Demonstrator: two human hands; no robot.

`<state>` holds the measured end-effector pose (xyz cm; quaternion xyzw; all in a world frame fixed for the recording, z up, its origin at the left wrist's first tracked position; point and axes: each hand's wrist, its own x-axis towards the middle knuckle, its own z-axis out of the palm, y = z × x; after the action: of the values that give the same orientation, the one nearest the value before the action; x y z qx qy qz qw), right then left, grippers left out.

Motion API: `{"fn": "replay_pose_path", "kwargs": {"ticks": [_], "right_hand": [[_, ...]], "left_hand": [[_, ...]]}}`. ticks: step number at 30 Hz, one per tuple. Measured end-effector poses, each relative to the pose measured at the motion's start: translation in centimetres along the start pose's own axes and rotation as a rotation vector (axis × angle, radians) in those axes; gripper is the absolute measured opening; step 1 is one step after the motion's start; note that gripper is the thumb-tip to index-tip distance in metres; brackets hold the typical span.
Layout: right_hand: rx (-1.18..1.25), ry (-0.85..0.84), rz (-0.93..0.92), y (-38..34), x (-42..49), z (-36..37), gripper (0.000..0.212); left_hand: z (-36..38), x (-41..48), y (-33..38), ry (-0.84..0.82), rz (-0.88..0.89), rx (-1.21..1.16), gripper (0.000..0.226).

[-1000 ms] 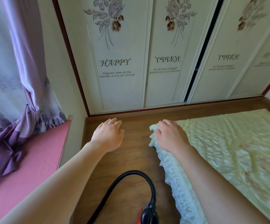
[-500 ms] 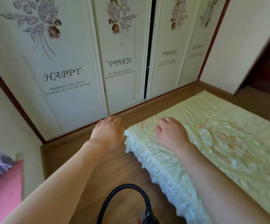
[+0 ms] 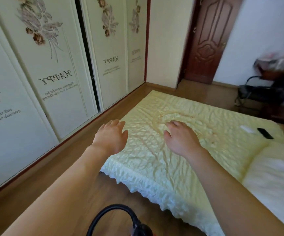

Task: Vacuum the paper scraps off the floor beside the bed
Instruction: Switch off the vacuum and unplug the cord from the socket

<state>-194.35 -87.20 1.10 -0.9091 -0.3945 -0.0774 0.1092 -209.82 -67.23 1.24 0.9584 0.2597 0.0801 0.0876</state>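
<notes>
L hand & R hand loose, mid-frame.
Fingers relaxed, gripping nothing (touching the cover or not: can't tell), over the bed, centre-right. Floor strip runs left of it, below wardrobe doors, upper left. Black vacuum hose loops at bottom centre.

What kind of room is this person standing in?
Most likely a bedroom: a bed with a pale yellow cover, tall sliding wardrobe doors along the wall beside it, and a wooden door in the far corner.
</notes>
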Motion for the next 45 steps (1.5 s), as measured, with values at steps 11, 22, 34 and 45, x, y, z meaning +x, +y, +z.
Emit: {"fn": "replay_pose_path", "kwargs": {"ticks": [11,22,34,45], "right_hand": [[-0.016,0.029,0.274,14.2,-11.7,-5.5,0.049],[-0.054,0.073,0.578,25.4,-24.0,-9.5,0.042],[-0.045,0.182,0.984,30.7,-33.5,-11.3,0.035],[-0.11,0.278,1.373,31.5,-43.3,-10.8,0.04]], "left_hand": [[3.7,-1.4,16.5,-0.061,0.177,-0.084,0.052],[7.7,-3.1,33.1,-0.136,0.477,-0.107,0.053],[12.1,-1.7,45.7,-0.235,0.85,-0.109,0.052],[16.4,-6.1,55.3,-0.344,1.172,-0.109,0.051]]}}
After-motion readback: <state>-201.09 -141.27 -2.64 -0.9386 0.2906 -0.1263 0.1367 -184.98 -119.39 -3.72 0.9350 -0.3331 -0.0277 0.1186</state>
